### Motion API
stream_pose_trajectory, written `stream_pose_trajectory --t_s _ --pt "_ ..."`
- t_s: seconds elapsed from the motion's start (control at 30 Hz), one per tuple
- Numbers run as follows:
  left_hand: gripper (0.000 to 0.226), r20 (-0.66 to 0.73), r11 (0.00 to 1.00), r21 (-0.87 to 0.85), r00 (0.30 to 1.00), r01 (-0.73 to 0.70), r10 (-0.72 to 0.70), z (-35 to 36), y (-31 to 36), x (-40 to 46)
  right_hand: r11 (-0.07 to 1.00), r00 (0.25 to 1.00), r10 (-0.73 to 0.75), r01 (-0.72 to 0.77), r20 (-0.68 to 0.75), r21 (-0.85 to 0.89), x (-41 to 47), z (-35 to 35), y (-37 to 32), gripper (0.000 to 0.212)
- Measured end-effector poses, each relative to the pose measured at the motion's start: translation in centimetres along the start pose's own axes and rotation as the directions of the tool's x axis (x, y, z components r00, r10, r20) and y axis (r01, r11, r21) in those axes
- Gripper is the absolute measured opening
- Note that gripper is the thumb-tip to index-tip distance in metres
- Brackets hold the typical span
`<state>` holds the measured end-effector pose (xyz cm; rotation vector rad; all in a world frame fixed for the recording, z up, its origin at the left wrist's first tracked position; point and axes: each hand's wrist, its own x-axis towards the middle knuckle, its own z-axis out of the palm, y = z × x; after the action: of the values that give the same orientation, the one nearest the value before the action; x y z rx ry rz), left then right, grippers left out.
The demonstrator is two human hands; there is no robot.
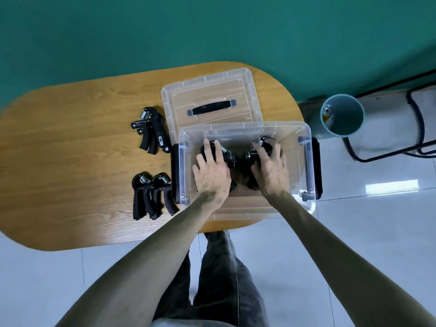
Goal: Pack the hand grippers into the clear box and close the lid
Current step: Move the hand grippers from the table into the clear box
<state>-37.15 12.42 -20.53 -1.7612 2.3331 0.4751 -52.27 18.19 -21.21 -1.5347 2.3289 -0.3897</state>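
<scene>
Both hands are down in the clear box [245, 128], left hand [213, 172] and right hand [271, 171] each resting fingers-spread on a hand gripper [227, 156], so I'd lay them flat against the box floor, leaving room for those left of the box.

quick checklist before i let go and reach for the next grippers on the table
1. Left hand and right hand both down inside the clear box: ok.
2. Grippers under the hands resting on the box floor: cannot tell, hands cover them.
3. Hands released: cannot tell.
4. Far pile of grippers and near pile waiting left of the box: ok.
5. Lid off, lying behind the box: ok.
</scene>
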Motion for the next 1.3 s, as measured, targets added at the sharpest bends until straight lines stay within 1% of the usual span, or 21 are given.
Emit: stream_pose_trajectory --t_s 0.1,0.23,0.43,0.53,0.6,0.7,0.8,0.9,0.97,1.03,1.13,1.3 --pt "0.068 -0.019 1.000 -0.020 1.000 0.018 -0.019 0.5 0.0 0.0 1.000 1.000 -0.001 0.001 0.013 0.009 -0.2 0.3 0.1 0.055" --pt "0.065 -0.041 1.000 -0.001 0.999 0.020 -0.020 0.9 0.1 0.1 1.000 1.000 0.017 -0.017 0.009 0.024 -0.1 0.8 0.4 0.054" --pt "0.068 -0.050 1.000 0.023 0.999 -0.006 0.007 1.2 -0.3 0.2 0.997 0.995 0.075 -0.076 0.073 0.004 0.3 1.0 0.3 0.057" --pt "0.071 -0.048 0.998 0.024 0.997 -0.057 0.058 1.2 -0.8 -0.3 0.992 0.992 0.110 -0.107 0.056 -0.061 0.2 0.5 -0.1 0.061" --pt "0.071 -0.038 0.996 0.015 0.996 -0.086 0.087 0.6 -1.1 -0.7 0.989 0.991 0.130 -0.129 0.015 -0.069 0.1 0.0 -0.5 0.058" --pt "0.060 -0.035 0.978 0.045 0.978 -0.206 0.208 -0.9 -1.6 -1.4 0.994 0.996 0.085 -0.086 -0.014 -0.069 -0.2 -0.9 -1.9 0.054" --pt "0.048 -0.100 0.942 0.048 0.936 -0.333 0.337 -2.3 -2.8 -1.7 0.997 0.998 0.036 -0.039 -0.052 -0.062 -0.1 -1.6 -3.8 0.054" --pt "0.043 -0.182 0.930 0.027 0.913 -0.368 0.366 -3.6 -4.4 -1.7 0.999 0.993 0.013 -0.019 -0.113 -0.044 0.6 -2.3 -6.3 0.054" --pt "0.045 -0.202 0.936 0.027 0.915 -0.351 0.349 -4.5 -5.9 -1.5 0.997 0.988 -0.035 0.025 -0.151 -0.068 1.3 -2.6 -8.6 0.051" --pt "0.046 -0.207 0.951 0.018 0.929 -0.309 0.306 -5.5 -7.5 -1.3 0.989 0.983 -0.113 0.096 -0.148 -0.117 2.1 -2.5 -11.1 0.049" --pt "0.050 -0.173 0.972 0.012 0.957 -0.233 0.231 -6.5 -10.6 -1.2 0.968 0.977 -0.198 0.183 -0.072 -0.172 3.0 -1.7 -14.7 0.048" --pt "0.051 -0.118 0.993 0.005 0.986 -0.121 0.120 -7.3 -17.3 -1.6 0.938 0.963 -0.267 0.269 0.038 -0.219 3.3 0.2 -19.9 0.052"
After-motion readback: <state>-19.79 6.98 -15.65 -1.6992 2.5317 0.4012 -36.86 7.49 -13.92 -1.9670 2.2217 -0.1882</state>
